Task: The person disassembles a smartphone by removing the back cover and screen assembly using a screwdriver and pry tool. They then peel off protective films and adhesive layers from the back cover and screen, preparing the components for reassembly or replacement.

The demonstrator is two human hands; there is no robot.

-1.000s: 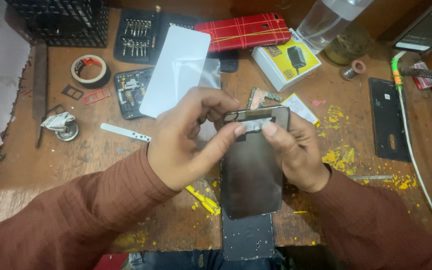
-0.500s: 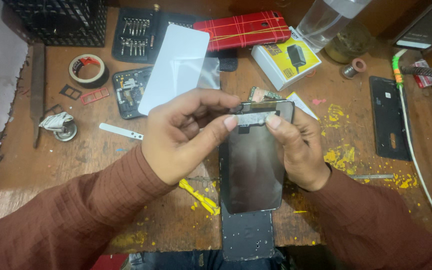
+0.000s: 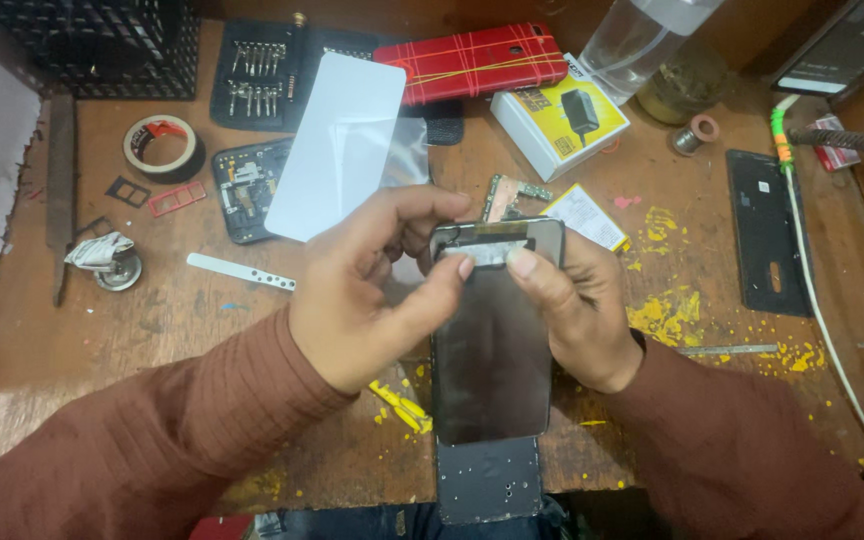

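The head camera looks down on a worn wooden bench [image 3: 152, 330] flecked with yellow paint. Both hands meet at its middle over a dark phone screen panel [image 3: 492, 350], held upright above the bench's near edge. The left hand [image 3: 367, 300] curls round the panel's upper left, its thumb laid across the top face. The right hand [image 3: 577, 310] grips the upper right edge from behind, thumb on the front. The two thumb tips meet on a small silvery strip [image 3: 482, 252] stuck across the panel's top — both hands are clenched on the panel, not loose.

Of packages, one white and yellow box [image 3: 557, 115] with a picture of a black charger lies at the far middle, just right of a red plaid phone case [image 3: 477, 62]. A small yellow-edged white label or card [image 3: 584, 215] lies flat just beyond the right hand, beside a bare circuit board [image 3: 507, 192].

Around them: one white rectangular sheet [image 3: 337, 145] lies tilted beyond the left hand, partly covering an opened phone body [image 3: 247, 185] and a black screwdriver-bit case [image 3: 262, 70]. One roll of tape [image 3: 160, 145] sits at the left, a white plastic strip [image 3: 242, 272] nearer the person. A black back cover [image 3: 764, 230] lies flat at the right, next to a white cable with a green end [image 3: 802, 220]. A clear bottle [image 3: 642, 35] stands at the far edge. Below the panel, one dark perforated plate [image 3: 489, 478] juts over the bench's near edge — partly hidden by the panel.
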